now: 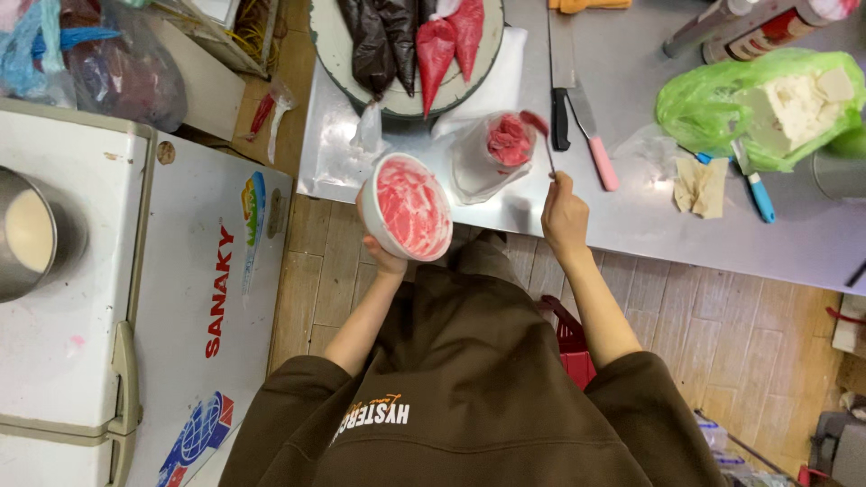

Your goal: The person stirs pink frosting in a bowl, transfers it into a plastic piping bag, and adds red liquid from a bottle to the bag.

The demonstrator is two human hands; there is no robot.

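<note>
My left hand [383,255] holds a white bowl [408,206] from below, tilted toward me, its inside smeared with pink-red cream. My right hand [563,215] grips a spoon [544,142] by its thin handle, the spoon's head coated in red cream and raised beside the mouth of a clear piping bag [492,153]. The bag stands on the steel table [649,216], folded open, with red cream inside. Both hands are at the table's near edge.
A round tray [329,45] with brown and red filled piping bags lies at the back. Two knives [577,108] lie right of the bag. A green plastic bag [704,99] with white blocks sits far right. A white chest freezer [180,298] and a metal pot [32,234] stand left.
</note>
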